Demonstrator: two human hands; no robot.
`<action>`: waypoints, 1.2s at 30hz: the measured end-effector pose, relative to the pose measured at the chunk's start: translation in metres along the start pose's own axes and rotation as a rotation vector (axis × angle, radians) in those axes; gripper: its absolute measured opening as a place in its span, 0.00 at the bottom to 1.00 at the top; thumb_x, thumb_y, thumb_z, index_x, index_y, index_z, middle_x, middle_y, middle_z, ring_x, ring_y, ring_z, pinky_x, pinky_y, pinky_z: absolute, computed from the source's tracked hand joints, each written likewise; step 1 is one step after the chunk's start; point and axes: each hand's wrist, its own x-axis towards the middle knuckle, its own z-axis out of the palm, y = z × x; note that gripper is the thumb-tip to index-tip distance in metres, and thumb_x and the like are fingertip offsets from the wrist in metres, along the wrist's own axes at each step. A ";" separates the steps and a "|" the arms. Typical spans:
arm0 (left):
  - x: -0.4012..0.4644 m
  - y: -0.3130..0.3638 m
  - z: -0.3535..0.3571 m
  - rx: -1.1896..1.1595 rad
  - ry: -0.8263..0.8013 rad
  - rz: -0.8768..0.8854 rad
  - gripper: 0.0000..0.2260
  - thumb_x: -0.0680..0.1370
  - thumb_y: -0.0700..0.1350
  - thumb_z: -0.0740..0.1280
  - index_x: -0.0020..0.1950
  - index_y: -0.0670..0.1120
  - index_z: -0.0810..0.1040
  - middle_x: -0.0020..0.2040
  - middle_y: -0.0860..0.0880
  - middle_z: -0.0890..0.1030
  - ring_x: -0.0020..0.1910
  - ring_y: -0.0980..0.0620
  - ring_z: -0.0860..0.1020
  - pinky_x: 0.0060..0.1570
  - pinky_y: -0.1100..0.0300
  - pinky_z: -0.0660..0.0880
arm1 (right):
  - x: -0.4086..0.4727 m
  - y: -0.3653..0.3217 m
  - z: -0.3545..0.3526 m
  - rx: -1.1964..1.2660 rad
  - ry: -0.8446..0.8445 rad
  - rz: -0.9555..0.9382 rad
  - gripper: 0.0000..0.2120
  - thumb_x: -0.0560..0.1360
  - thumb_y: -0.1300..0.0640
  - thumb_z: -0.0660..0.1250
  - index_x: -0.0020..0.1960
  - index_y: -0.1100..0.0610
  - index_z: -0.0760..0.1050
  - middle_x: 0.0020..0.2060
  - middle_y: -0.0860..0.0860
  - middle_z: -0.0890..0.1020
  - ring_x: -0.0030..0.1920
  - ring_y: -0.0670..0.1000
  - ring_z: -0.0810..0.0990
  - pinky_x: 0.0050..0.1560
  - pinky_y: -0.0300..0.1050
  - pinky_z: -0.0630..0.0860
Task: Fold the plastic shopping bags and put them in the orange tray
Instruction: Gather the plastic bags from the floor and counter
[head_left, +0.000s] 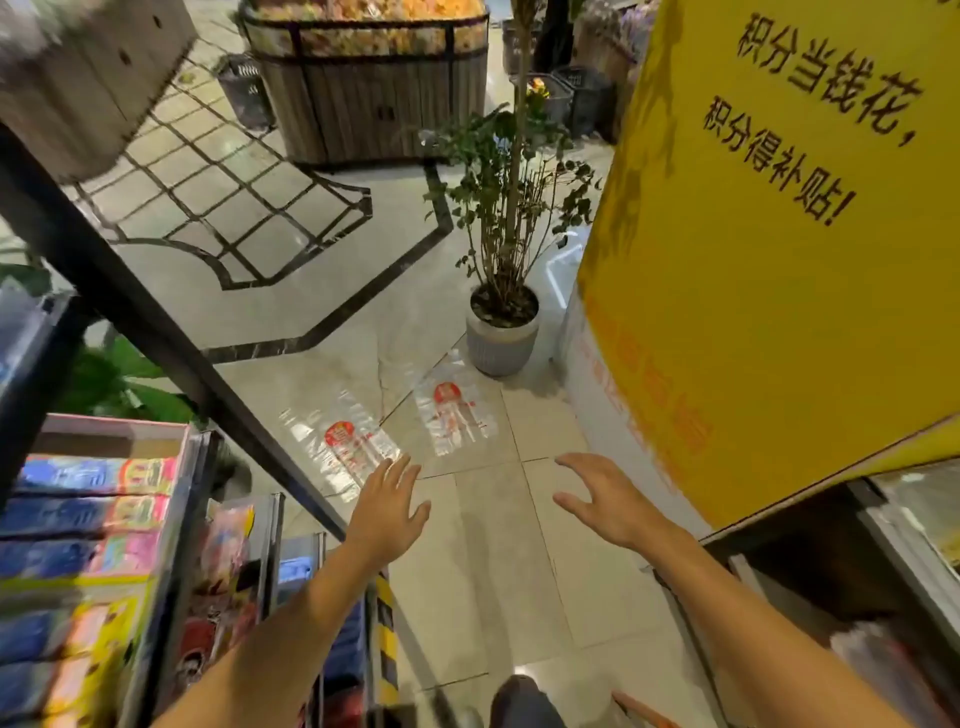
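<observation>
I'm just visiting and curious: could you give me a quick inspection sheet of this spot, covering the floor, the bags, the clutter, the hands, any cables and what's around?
Surface: pale tiled floor with dark inlay lines.
Job's things: two clear plastic bags with red print lie flat on the floor, left bag and right bag, apart from each other. An orange edge shows at the bottom; whether it is the tray cannot be told.
Clutter: potted plant beside the right bag.
Hands: left hand and right hand both open, fingers spread, holding nothing, above the floor.
Cables: nothing seen.
Surroundings: shelf of packaged goods on the left, yellow sign on the right, wooden display stand behind.
</observation>
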 end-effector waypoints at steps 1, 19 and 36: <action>0.005 -0.004 0.001 -0.014 -0.003 -0.014 0.34 0.78 0.63 0.51 0.79 0.45 0.64 0.80 0.44 0.61 0.80 0.40 0.55 0.78 0.47 0.52 | 0.006 0.002 0.002 0.014 -0.003 0.003 0.28 0.81 0.43 0.64 0.77 0.52 0.65 0.75 0.50 0.69 0.76 0.52 0.63 0.75 0.44 0.58; 0.171 -0.057 -0.027 0.006 -0.003 -0.404 0.33 0.81 0.62 0.52 0.79 0.42 0.64 0.79 0.42 0.63 0.79 0.41 0.59 0.78 0.49 0.55 | 0.315 0.065 -0.032 0.039 -0.308 -0.107 0.28 0.80 0.46 0.66 0.77 0.53 0.66 0.75 0.51 0.70 0.75 0.53 0.65 0.75 0.47 0.62; 0.352 -0.214 0.025 -0.160 -0.068 -0.589 0.34 0.77 0.59 0.51 0.73 0.37 0.71 0.73 0.37 0.71 0.72 0.36 0.68 0.74 0.47 0.57 | 0.585 0.045 0.030 -0.015 -0.467 -0.008 0.23 0.81 0.49 0.67 0.73 0.54 0.71 0.70 0.53 0.75 0.71 0.56 0.71 0.72 0.48 0.65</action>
